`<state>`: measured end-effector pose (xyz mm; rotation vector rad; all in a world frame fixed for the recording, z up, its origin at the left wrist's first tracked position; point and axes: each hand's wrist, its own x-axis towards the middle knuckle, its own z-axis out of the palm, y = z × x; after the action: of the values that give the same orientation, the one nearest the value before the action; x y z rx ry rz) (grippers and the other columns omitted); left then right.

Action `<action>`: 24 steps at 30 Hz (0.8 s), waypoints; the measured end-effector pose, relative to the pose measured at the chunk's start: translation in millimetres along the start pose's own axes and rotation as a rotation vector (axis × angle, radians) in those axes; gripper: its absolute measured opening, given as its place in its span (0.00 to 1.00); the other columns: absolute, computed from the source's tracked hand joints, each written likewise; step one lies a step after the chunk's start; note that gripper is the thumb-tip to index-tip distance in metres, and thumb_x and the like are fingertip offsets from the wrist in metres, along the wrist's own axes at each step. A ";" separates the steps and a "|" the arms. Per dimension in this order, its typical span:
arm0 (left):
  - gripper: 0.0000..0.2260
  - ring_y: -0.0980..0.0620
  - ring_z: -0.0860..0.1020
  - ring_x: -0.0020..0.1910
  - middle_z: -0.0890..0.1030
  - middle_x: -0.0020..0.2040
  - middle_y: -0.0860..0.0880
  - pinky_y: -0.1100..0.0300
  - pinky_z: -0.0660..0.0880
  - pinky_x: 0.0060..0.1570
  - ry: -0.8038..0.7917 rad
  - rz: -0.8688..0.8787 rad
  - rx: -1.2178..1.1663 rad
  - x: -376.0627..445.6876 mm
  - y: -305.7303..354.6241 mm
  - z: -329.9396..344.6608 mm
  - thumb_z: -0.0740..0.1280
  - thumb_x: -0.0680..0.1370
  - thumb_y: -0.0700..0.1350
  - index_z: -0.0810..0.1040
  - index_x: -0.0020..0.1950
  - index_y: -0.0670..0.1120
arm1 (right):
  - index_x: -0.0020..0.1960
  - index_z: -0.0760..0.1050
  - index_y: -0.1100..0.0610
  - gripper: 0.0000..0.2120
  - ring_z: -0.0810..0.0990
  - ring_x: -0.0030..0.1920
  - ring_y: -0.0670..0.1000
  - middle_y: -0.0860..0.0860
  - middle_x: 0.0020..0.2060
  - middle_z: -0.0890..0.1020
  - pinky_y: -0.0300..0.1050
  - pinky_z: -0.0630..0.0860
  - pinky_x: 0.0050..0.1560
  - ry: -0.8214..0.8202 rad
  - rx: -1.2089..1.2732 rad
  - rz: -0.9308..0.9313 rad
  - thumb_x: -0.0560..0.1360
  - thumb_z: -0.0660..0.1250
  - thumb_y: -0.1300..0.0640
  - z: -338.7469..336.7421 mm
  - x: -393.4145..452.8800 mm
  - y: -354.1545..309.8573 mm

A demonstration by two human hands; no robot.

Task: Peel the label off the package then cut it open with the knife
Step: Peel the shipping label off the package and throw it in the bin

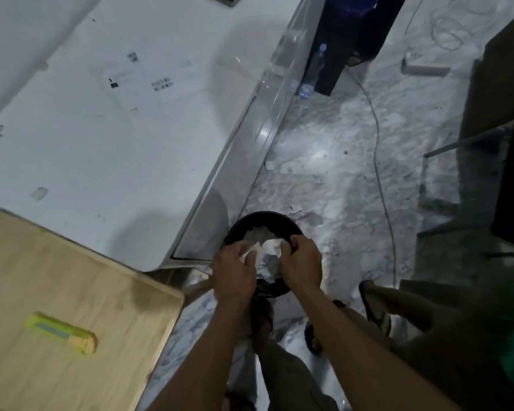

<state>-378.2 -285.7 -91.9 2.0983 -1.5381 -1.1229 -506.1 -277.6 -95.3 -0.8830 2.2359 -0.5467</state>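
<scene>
Both my hands are over a black round bin [282, 221] on the floor beside the table. My left hand [235, 272] and my right hand [301, 262] pinch a crumpled white piece of label paper [269, 249] between them, just above the bin's opening. More white scraps lie inside the bin. The large white package [107, 120] lies flat on the table, with black print marks on its top. A yellow-green utility knife [61, 332] rests on the wooden board [86, 292] at the lower left, away from both hands.
A thin cable [379, 161] runs across the marbled floor. A plastic bottle [313, 69] stands by a dark table leg at the top. Small paper scraps [296, 208] lie on the floor near the bin. My legs and sandals [374, 304] are below.
</scene>
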 end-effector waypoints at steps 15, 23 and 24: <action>0.17 0.44 0.79 0.60 0.82 0.60 0.43 0.61 0.68 0.53 -0.078 -0.041 0.026 17.7 13.7 5.6 0.70 0.78 0.46 0.79 0.65 0.43 | 0.70 0.70 0.61 0.24 0.75 0.65 0.57 0.58 0.66 0.76 0.51 0.73 0.64 -0.148 0.032 0.037 0.79 0.62 0.49 6.6 20.9 4.6; 0.20 0.45 0.76 0.64 0.80 0.64 0.44 0.55 0.70 0.62 -0.047 -0.005 0.018 -24.3 17.2 -35.4 0.69 0.78 0.50 0.77 0.68 0.43 | 0.70 0.70 0.60 0.23 0.74 0.67 0.56 0.57 0.67 0.76 0.55 0.72 0.68 -0.153 0.074 -0.047 0.79 0.65 0.49 -21.1 -18.1 -16.5; 0.19 0.46 0.77 0.63 0.81 0.63 0.45 0.56 0.70 0.61 -0.032 0.008 0.020 -34.1 17.3 -42.9 0.68 0.78 0.50 0.78 0.67 0.43 | 0.70 0.71 0.59 0.23 0.74 0.67 0.56 0.56 0.67 0.76 0.55 0.72 0.68 -0.153 0.086 -0.060 0.79 0.65 0.49 -24.9 -26.5 -19.1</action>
<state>-362.1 -269.8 -39.1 2.0951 -1.5776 -1.1474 -500.7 -268.3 -55.7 -0.9186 2.0392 -0.5783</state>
